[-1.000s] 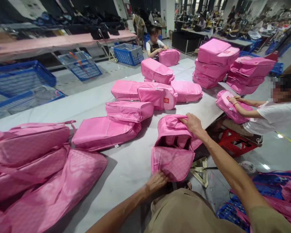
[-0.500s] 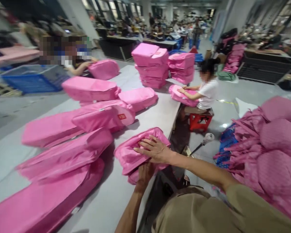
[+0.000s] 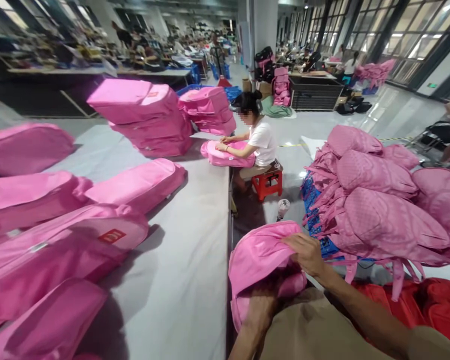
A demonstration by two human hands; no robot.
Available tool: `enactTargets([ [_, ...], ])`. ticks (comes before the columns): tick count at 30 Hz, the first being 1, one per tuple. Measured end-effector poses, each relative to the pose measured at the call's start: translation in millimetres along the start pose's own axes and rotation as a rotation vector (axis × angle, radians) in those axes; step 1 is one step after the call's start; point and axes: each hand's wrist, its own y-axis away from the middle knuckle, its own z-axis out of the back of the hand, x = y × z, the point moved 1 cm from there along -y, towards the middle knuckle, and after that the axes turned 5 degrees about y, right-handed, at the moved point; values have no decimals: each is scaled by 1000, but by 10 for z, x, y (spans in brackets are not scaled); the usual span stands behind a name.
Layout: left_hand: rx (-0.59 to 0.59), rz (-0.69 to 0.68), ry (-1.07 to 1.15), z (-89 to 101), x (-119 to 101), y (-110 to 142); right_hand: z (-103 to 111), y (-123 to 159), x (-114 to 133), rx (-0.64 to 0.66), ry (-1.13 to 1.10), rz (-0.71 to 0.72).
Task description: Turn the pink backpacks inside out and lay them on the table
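A pink backpack (image 3: 260,255) is held at the table's right edge, close against my body, with its opening facing me. My right hand (image 3: 306,252) pinches the upper right rim of the opening between thumb and fingers. Into the dark opening reaches my left hand (image 3: 264,300); its fingers are hidden inside, so their pose does not show. Left of the backpack, several finished-looking pink bags (image 3: 112,230) lie on the white table (image 3: 187,240), one with a red label.
Beyond, stacked pink bags (image 3: 150,120) stand on the table. A person in a white shirt (image 3: 262,142) sits on a red stool (image 3: 268,182), hands on another bag. To the right, pink backpacks (image 3: 382,200) pile over a blue crate (image 3: 313,210), with red bags (image 3: 416,300) nearer.
The view has turned right. The backpack has come off the tabletop toward my body. My right hand went from lying spread on it to gripping its rim; my left hand is now inside.
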Motion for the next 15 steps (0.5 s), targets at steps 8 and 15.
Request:
enactTargets([
  [8, -553, -541, 77, 778, -335, -889, 224, 394, -638, -12, 203, -335],
  [15, -432, -313, -22, 648, 443, -2264, -223, 224, -1411, 3, 140, -360],
])
